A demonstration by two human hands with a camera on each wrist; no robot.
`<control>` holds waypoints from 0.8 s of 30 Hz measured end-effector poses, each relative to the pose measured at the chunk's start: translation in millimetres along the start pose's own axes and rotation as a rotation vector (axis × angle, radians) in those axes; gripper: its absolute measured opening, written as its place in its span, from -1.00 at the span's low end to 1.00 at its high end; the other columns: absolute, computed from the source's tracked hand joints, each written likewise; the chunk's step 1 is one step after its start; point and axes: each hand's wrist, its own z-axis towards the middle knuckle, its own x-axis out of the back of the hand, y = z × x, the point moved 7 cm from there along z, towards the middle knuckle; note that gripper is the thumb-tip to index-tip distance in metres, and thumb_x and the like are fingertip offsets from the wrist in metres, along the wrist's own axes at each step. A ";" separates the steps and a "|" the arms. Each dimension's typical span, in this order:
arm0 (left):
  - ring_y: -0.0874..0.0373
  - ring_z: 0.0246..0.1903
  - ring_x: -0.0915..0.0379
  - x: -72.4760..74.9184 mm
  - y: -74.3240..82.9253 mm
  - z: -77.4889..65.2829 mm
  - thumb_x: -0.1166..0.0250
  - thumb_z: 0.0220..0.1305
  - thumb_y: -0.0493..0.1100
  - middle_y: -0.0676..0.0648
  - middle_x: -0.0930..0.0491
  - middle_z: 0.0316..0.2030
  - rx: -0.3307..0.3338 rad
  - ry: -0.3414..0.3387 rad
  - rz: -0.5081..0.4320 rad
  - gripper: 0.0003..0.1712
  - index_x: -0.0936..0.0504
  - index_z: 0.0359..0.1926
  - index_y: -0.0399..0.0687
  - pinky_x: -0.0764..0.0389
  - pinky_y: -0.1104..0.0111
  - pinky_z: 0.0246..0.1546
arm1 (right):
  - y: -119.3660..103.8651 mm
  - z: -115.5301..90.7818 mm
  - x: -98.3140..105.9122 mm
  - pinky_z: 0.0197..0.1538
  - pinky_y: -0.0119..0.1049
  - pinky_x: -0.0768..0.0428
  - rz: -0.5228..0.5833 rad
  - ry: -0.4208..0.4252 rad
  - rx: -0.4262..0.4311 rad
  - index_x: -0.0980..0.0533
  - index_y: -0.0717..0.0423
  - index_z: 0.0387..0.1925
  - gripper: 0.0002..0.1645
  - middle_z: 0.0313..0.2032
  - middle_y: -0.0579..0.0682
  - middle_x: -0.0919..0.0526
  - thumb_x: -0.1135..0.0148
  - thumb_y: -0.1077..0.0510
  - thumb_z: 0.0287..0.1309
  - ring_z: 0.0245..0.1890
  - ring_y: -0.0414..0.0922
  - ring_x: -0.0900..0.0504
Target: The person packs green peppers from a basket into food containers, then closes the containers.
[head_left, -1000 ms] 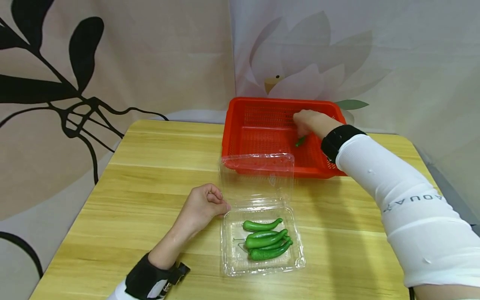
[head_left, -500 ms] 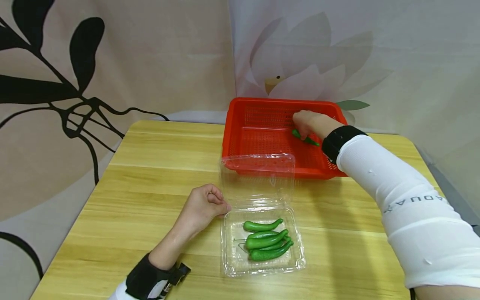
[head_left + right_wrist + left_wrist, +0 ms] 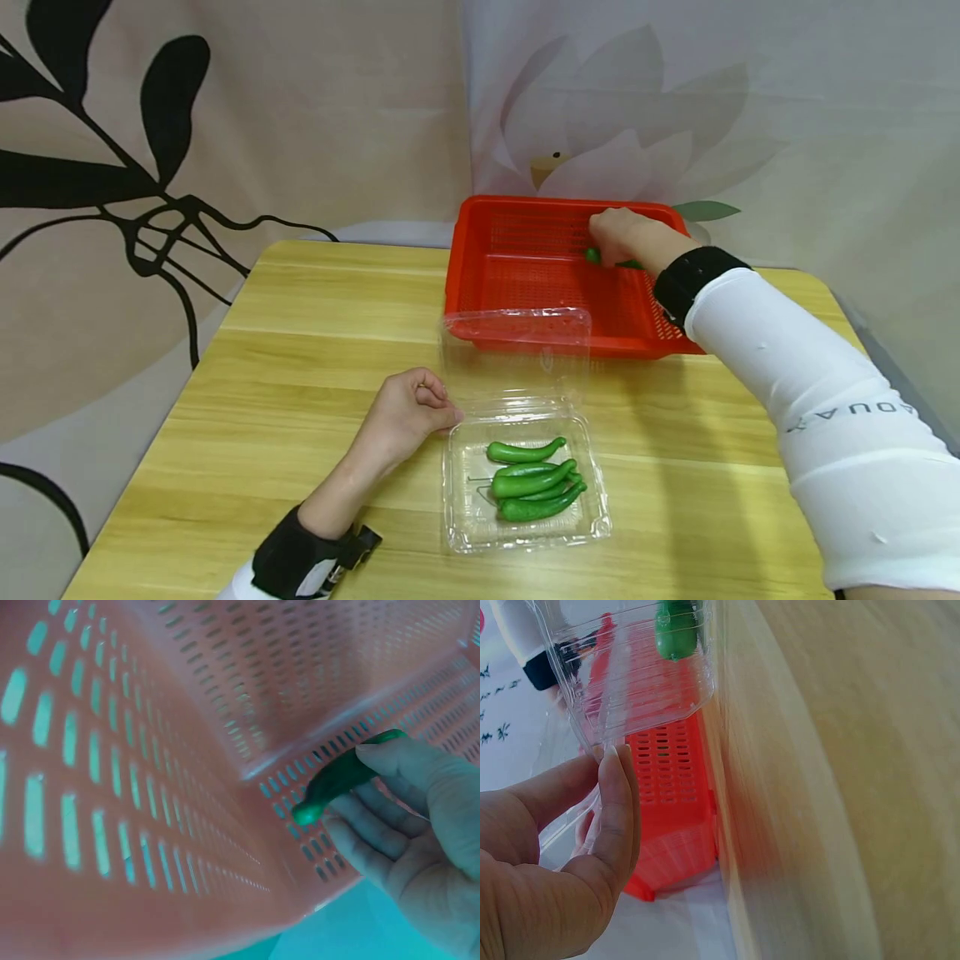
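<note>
My right hand [image 3: 624, 237] is inside the red plastic basket [image 3: 487, 287], holding a green chili pepper [image 3: 341, 776] between thumb and fingers. Both ends of that pepper show in the right wrist view, while the hand covers most of it in the head view. With thumb and fingertips, my left hand [image 3: 405, 417] pinches the left edge of a clear plastic clamshell box [image 3: 467, 521] near its hinge. The box lies with its lid [image 3: 517, 358] folded back toward the basket. Several green chili peppers [image 3: 532, 482] lie together in its base, tips pointing right.
All of this stands on a light wooden table [image 3: 315, 333]. The far end of the lid overlaps the basket's front wall in the head view. Behind the table hangs a printed curtain [image 3: 375, 108]. Slots pierce the basket's walls and floor.
My right hand has shifted slightly up and to the right in the basket, with the pepper raised and turned in its fingers. The left hand and the box have kept their place.
</note>
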 end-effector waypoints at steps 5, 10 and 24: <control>0.07 -0.49 -0.67 1.6 1.0 1.5 -0.49 0.12 -0.54 -0.14 -0.70 -0.46 -0.013 0.007 0.024 -0.70 -0.52 -0.30 -0.28 -0.78 0.13 -0.33 | 1.8 -11.1 18.9 -0.35 -0.17 -0.35 0.052 0.067 0.035 -0.42 0.11 -0.51 -0.72 -0.50 -0.03 -0.34 -0.38 0.22 0.17 -0.42 0.01 -0.37; 0.07 -0.48 -0.67 2.7 1.1 2.5 -0.49 0.12 -0.54 -0.14 -0.71 -0.45 -0.009 0.006 0.028 -0.71 -0.53 -0.29 -0.28 -0.77 0.15 -0.33 | 8.0 -31.0 37.3 -0.19 -0.06 -0.49 0.142 0.147 0.062 -0.56 0.26 -0.24 -0.78 -0.30 0.11 -0.56 -0.39 0.21 0.14 -0.27 0.08 -0.48; 0.05 -0.48 -0.67 0.9 1.4 8.4 -0.50 0.10 -0.54 -0.13 -0.70 -0.45 -0.010 -0.007 0.021 -0.69 -0.54 -0.29 -0.28 -0.76 0.17 -0.34 | 8.8 -104.0 69.8 -0.03 -0.02 -0.59 0.370 0.472 0.108 -0.61 0.29 -0.10 -0.79 -0.18 0.19 -0.72 -0.35 0.27 0.26 -0.15 0.07 -0.64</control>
